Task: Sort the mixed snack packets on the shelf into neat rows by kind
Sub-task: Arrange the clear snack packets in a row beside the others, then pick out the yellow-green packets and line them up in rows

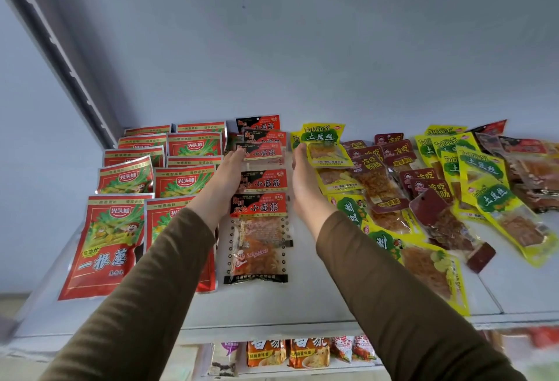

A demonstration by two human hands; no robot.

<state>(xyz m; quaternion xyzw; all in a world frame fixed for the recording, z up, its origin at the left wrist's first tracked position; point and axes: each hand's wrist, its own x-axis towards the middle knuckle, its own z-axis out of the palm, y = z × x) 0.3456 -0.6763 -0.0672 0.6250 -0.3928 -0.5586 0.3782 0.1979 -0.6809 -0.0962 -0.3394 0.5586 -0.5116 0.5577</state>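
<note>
A column of clear packets with red-and-black headers [259, 187] runs front to back down the middle of the white shelf [317, 296]. My left hand [225, 179] lies flat along the column's left edge, fingers straight. My right hand [305, 181] lies flat along its right edge, fingers straight, its tips beside a yellow-green packet [325, 144]. Two neat columns of red packets [121, 223] fill the shelf's left part. On the right, yellow-green packets [490, 196] and dark red packets [393, 165] lie mixed and overlapping.
The shelf's grey back wall rises behind the packets, with a slotted upright post [60, 56] at the left. A lower shelf holds orange packets [308, 353] and other snacks. Bare shelf surface shows at the front right [520, 283].
</note>
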